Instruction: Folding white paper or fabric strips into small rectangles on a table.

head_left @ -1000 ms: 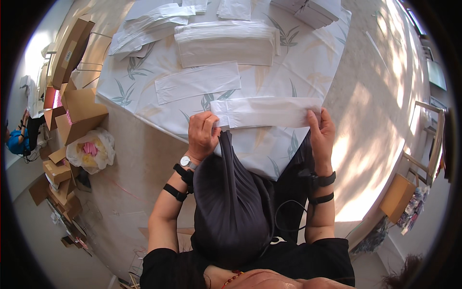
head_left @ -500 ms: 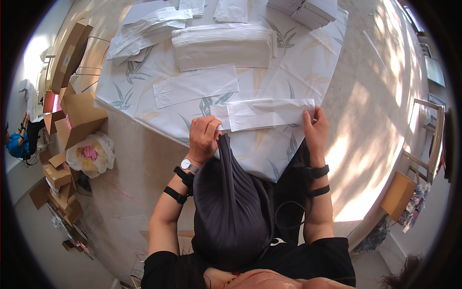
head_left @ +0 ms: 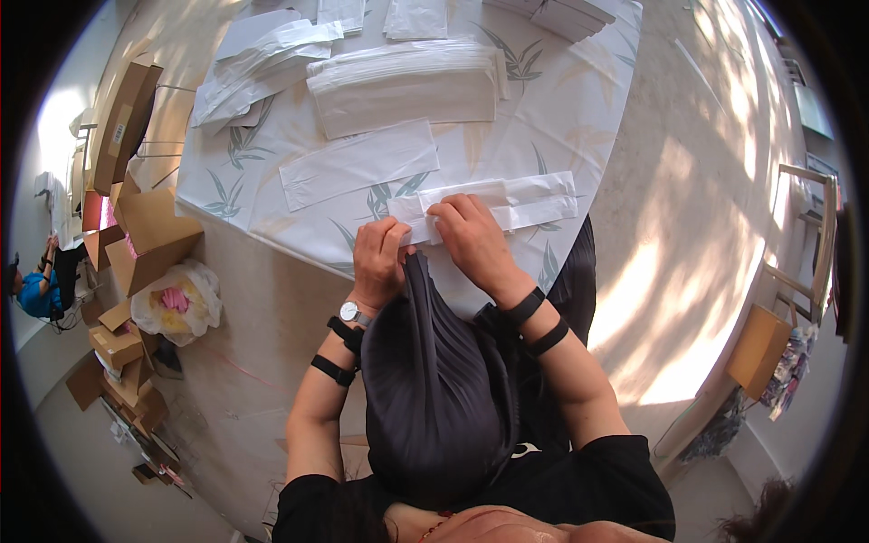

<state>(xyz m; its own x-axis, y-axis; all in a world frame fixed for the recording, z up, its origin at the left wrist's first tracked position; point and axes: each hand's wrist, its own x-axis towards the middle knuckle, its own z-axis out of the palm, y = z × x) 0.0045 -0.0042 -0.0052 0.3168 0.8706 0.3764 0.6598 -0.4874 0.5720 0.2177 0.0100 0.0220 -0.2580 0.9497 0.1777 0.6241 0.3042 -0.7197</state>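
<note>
A long, flat white paper strip [head_left: 541, 201] lies near the table's front edge, with creases and a folded layer along it. My left hand [head_left: 380, 258] is closed on its left end, fingers pinched together. My right hand [head_left: 475, 240] reaches across the strip, its fingers bent and gripping the paper just right of my left hand; its thumb is hidden. Dark pleated cloth [head_left: 434, 362] covers my lap, its folds rising to a point right below my left fingers. Beyond the strip lies another flat white paper piece [head_left: 359, 166].
A thick stack of white paper pieces [head_left: 403, 95] sits farther back on the leaf-patterned tablecloth [head_left: 579, 118], with a loose pile [head_left: 262, 63] to its left. Cardboard boxes [head_left: 158, 237] and a plastic bag [head_left: 176, 301] stand on the floor at left. Another person [head_left: 38, 288] is far left.
My right hand has left the strip's right end and moved left to grip it beside my left hand. The strip's right part now shows a raised fold. My left hand has kept its hold.
</note>
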